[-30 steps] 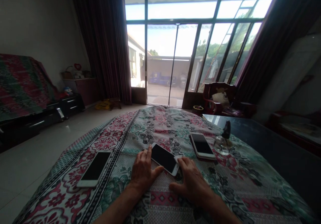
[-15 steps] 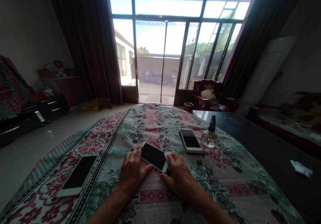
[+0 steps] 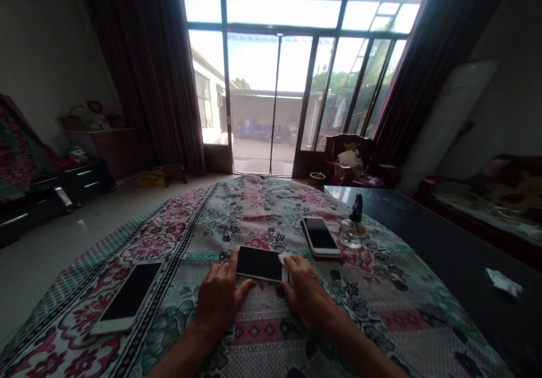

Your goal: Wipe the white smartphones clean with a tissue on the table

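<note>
A white smartphone (image 3: 259, 264) with a dark screen lies face up on the patterned cloth, its long side almost level across my view. My left hand (image 3: 218, 293) grips its left end, fingers at the far corner and thumb along the near edge. At the right end, my right hand (image 3: 308, 287) is closed with its thumb by the near corner. Under those fingers a small white tissue-like piece (image 3: 283, 258) covers the phone's far right corner; its full shape is hidden. A second white smartphone (image 3: 129, 298) lies at the left, and another smartphone (image 3: 320, 237) lies beyond my right hand.
A clear glass bottle with a black top (image 3: 354, 226) stands right of the far phone. The floral tablecloth (image 3: 258, 333) covers the round surface. A dark table (image 3: 406, 220) adjoins it at right, bearing a crumpled white tissue (image 3: 503, 282). Glass doors (image 3: 262, 107) stand ahead.
The phone between my hands has turned from a slant to nearly level, its right end swinging away from me. My right hand has shifted slightly with it; the other phones stay put.
</note>
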A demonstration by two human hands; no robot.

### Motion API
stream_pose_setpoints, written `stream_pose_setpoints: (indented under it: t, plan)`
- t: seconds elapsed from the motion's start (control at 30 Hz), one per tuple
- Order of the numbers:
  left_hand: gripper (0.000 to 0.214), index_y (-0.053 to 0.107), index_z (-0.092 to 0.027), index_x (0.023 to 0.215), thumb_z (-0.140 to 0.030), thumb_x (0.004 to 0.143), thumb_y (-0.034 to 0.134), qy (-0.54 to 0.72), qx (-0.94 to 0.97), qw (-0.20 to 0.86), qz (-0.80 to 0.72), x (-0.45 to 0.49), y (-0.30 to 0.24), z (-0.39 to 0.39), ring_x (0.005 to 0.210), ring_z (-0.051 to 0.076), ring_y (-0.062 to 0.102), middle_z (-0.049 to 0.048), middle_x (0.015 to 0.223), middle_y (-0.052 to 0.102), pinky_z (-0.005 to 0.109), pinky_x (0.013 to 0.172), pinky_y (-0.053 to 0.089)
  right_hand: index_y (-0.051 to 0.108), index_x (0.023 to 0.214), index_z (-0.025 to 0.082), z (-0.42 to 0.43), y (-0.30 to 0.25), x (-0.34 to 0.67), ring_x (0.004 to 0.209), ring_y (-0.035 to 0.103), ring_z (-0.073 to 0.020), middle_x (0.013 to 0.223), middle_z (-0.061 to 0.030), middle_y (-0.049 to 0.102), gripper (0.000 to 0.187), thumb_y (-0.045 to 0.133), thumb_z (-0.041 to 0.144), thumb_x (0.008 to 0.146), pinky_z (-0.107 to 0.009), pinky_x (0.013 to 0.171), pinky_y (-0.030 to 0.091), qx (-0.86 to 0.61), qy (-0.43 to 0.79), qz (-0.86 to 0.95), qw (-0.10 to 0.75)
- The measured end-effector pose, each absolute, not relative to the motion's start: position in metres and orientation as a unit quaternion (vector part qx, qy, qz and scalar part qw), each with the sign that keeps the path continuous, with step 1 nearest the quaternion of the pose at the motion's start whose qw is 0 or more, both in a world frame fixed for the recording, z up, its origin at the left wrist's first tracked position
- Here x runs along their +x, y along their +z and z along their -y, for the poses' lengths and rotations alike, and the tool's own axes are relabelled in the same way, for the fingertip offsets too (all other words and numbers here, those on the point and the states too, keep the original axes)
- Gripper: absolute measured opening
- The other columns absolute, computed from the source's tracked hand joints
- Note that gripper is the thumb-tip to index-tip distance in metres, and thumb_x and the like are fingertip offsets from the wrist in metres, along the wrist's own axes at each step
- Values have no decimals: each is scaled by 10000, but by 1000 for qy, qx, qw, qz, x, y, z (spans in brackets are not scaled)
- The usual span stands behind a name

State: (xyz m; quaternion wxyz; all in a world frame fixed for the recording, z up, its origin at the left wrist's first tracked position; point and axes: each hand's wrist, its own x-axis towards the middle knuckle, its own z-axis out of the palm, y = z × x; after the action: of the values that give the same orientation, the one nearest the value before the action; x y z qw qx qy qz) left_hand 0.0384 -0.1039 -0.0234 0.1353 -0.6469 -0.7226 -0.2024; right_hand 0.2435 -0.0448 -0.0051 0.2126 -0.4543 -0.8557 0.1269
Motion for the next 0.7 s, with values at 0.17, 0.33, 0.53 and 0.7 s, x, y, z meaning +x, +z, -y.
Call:
stream_pose_setpoints:
  t: [0.17, 0.33, 0.53, 0.7]
  plan:
    - [622, 440, -123, 1402, -368, 861, 626, -174, -651, 145, 724, 41, -22, 106, 833, 234, 628, 76, 872, 687, 316, 740, 523, 569, 1154, 138, 36, -8, 248, 1106, 522, -234, 1148, -133, 585, 401, 549, 98, 755, -319, 971, 411, -452, 137, 853, 219]
    - [555, 470, -159, 1387, -333, 877, 598, -158, -653, 134, 728, 44, -21, 108, 807, 233, 629, 69, 847, 684, 311, 706, 518, 595, 1080, 165, 32, -10, 248, 1039, 551, -233, 1078, -104, 615, 317, 532, 104, 776, -315, 924, 427, -469, 119, 846, 224]
    - [502, 517, -185, 1351, -335, 876, 583, -166, -661, 105, 725, 39, -18, 110, 828, 243, 642, 68, 838, 690, 319, 717, 510, 629, 1036, 157, 28, -9, 246, 994, 582, -228, 1020, -95, 643, 268, 531, 99, 793, -304, 888, 431, -497, 112, 830, 226]
    - [621, 535, -177, 1314, -532, 810, 611, -239, -654, 46, 716, 11, -10, 99, 1039, 282, 628, 106, 1073, 687, 378, 850, 518, 645, 1059, 154, 33, -2, 251, 998, 592, -218, 1044, -99, 639, 265, 563, 145, 807, -295, 899, 439, -475, 149, 835, 235]
